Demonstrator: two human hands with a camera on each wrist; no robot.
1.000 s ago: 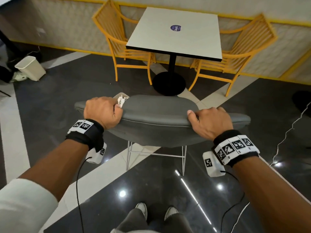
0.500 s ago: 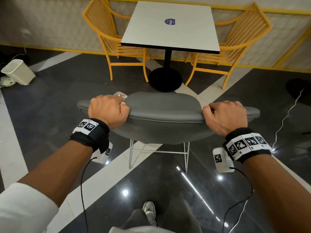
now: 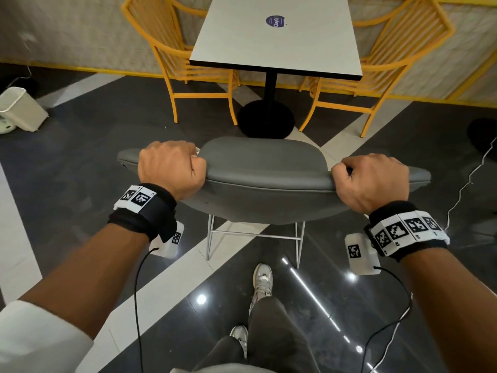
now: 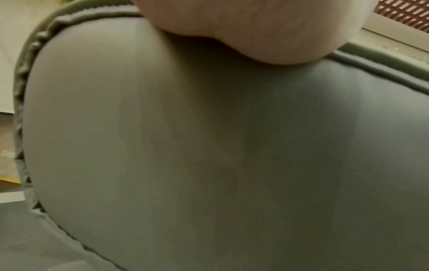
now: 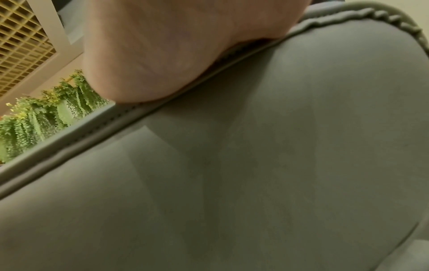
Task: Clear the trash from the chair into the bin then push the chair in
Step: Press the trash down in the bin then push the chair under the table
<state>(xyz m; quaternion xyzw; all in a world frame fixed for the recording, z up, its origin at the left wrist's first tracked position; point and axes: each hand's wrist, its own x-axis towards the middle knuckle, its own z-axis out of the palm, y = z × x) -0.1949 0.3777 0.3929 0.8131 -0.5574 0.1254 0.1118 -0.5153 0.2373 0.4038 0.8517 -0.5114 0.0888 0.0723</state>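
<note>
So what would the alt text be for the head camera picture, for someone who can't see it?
Seen from above, a person's left hand and right hand grip the top of a grey chair facing a white table between two yellow chairs. A white bin stands far left.

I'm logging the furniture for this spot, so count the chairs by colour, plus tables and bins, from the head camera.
Grey chair, gripped at its backrest by the left hand and right hand: 1
Yellow chairs: 2
Table: 1
Bin: 1
Total: 5
</note>
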